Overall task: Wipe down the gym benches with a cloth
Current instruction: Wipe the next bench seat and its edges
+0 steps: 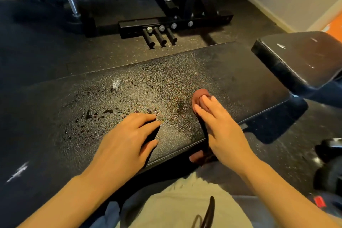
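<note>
While both arms reach forward over a black padded bench (185, 72), the right hand (220, 127) presses a reddish-brown cloth (199, 96) onto the pad, its fingers (205, 111) nearly straight and laid flat on top of the cloth, which bunches beyond the fingertips and trails back under the palm to hang over the near edge. The left hand (127, 140) rests flat on the pad just beside it, fingers loosely spread and only slightly bent, holding nothing. Droplets of liquid (96, 116) speckle the pad left of the hands. A second bench pad (296, 57) sits to the right.
</note>
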Available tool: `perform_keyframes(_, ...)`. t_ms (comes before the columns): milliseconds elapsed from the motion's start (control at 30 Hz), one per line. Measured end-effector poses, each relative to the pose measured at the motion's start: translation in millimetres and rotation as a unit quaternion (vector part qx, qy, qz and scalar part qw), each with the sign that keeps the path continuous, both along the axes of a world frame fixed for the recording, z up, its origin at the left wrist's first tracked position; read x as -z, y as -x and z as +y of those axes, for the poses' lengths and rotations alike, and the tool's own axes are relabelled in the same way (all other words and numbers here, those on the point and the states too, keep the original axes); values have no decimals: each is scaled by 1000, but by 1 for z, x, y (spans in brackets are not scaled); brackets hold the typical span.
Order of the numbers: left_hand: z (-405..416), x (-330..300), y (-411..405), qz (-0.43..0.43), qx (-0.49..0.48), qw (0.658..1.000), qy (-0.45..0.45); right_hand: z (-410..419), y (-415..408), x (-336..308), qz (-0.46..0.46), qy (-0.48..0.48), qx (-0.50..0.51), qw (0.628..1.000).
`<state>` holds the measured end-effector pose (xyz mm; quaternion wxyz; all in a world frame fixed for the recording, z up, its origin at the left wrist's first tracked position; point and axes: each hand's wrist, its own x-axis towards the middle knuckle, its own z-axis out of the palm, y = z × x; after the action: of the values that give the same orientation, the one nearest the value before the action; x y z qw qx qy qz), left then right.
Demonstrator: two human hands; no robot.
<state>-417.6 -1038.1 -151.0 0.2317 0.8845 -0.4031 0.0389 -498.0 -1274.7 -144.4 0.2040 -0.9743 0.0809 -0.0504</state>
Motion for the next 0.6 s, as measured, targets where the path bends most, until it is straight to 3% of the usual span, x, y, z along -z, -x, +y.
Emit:
perform_keyframes(33, 3, -1, 1, 4, -4, 1000, -2, 15, -2, 0, -3, 9, -6, 1000)
perform_keyframes(167, 8, -2, 0, 15, -15, 1000, -6, 53, 0, 2, 6, 40, -211, 977)
perform_keyframes(300, 15, -4, -8, 14, -37, 999, -30, 28, -25, 0, 1, -6, -30, 1000)
perform_keyframes(333, 16, -5, -9, 15, -43, 998, -31, 37, -30, -1, 2, 7, -24, 1000)
perform_keyframes(467, 18, -6, -15, 11, -61, 998, -31, 66, -35, 2, 12, 34, -216, 976)
perform_keyframes(500, 20, -7, -18, 10, -64, 997, -33, 59, -42, -2, 14, 29, -198, 980)
perform_keyframes(600, 28, -9, -25, 7, -83, 995, -45, 36, -64, -7, 14, 2, -12, 1000)
